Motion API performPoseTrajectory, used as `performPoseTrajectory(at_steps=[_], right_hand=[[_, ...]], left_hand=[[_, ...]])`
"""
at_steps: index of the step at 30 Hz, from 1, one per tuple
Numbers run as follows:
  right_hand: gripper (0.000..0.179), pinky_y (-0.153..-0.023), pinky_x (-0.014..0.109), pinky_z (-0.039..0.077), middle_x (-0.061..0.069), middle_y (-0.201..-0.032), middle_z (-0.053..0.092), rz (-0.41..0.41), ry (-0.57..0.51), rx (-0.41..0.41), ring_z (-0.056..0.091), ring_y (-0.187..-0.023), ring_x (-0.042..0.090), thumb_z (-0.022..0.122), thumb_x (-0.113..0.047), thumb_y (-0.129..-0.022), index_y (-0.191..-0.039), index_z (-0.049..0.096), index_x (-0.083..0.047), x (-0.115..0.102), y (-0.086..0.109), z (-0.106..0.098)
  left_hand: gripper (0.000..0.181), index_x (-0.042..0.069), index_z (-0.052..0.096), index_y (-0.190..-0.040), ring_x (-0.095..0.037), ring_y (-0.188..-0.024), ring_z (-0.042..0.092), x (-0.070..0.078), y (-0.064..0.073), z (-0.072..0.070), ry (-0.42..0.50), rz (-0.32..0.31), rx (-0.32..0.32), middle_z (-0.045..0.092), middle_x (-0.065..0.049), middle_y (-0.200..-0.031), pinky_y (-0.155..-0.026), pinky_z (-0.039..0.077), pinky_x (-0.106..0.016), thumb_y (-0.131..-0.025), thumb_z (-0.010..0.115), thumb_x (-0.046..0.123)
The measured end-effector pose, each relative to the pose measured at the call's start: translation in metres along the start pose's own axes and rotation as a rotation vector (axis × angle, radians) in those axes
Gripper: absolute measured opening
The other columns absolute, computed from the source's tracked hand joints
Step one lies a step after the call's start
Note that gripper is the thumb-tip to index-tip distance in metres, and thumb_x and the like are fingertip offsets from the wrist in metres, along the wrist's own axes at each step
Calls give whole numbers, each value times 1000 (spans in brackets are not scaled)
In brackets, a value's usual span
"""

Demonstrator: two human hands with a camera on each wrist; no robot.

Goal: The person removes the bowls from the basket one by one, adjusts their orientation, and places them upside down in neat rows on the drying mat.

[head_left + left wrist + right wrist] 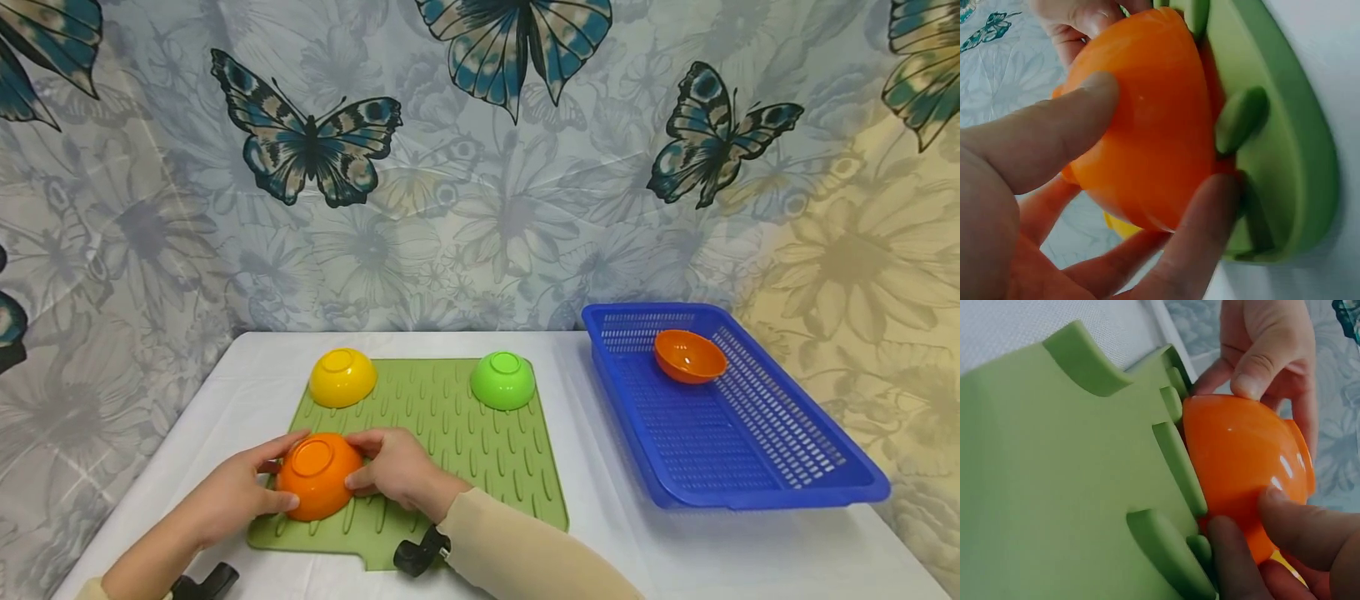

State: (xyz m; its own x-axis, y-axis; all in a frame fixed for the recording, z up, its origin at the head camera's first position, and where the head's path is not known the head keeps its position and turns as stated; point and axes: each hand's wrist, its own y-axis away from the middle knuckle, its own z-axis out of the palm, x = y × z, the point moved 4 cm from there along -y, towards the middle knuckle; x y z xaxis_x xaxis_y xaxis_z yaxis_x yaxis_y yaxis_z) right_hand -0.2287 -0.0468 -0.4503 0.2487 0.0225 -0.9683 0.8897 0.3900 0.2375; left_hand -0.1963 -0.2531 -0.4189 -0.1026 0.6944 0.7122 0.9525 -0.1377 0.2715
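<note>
An orange bowl (321,479) lies upside down at the near left of a green ridged drying mat (450,467), its foot ring facing up. My left hand (234,498) grips it from the left, thumb on the near side and fingers round the far side. From the right, my right hand (401,468) holds the same bowl between thumb and fingers. In the left wrist view the bowl (1147,119) has its rim down by the mat's ridges, with a fingertip close to that rim. The right wrist view shows both thumbs on the bowl (1241,456).
Upside down on the mat's far corners sit a yellow bowl (342,379) and a green bowl (503,381). To the right, a blue plastic basket (757,492) holds another orange bowl (690,357), upright. Behind the white-covered table (600,533) hangs a butterfly-print cloth (480,233).
</note>
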Motion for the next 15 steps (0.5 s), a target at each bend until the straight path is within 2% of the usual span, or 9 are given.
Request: performPoseTrajectory(at_steps=[5, 9, 15], right_hand=[[49, -65, 38, 60, 7, -116, 67, 8, -70, 22, 69, -85, 25, 67, 27, -76, -113, 73, -5, 3, -1, -3], [46, -66, 40, 60, 7, -110, 67, 17, -123, 27, 69, -82, 27, 65, 27, -76, -110, 73, -3, 3, -1, -6], [52, -70, 44, 60, 10, -114, 63, 30, -202, 21, 65, -98, 25, 65, 26, -76, -121, 68, 0, 1, 1, -11]], left_hand=[[85, 11, 50, -147, -45, -121, 50, 5, -1, -2, -39, 34, 16, 52, -24, -138, -87, 49, -57, -72, 90, 17], [86, 9, 50, -147, -46, -122, 49, 7, -2, -3, -38, 43, 12, 48, -25, -141, -86, 49, -57, -71, 90, 14], [86, 8, 50, -146, -45, -120, 50, 8, -3, -2, -33, 39, 12, 50, -26, -139, -85, 50, -56, -69, 90, 13]])
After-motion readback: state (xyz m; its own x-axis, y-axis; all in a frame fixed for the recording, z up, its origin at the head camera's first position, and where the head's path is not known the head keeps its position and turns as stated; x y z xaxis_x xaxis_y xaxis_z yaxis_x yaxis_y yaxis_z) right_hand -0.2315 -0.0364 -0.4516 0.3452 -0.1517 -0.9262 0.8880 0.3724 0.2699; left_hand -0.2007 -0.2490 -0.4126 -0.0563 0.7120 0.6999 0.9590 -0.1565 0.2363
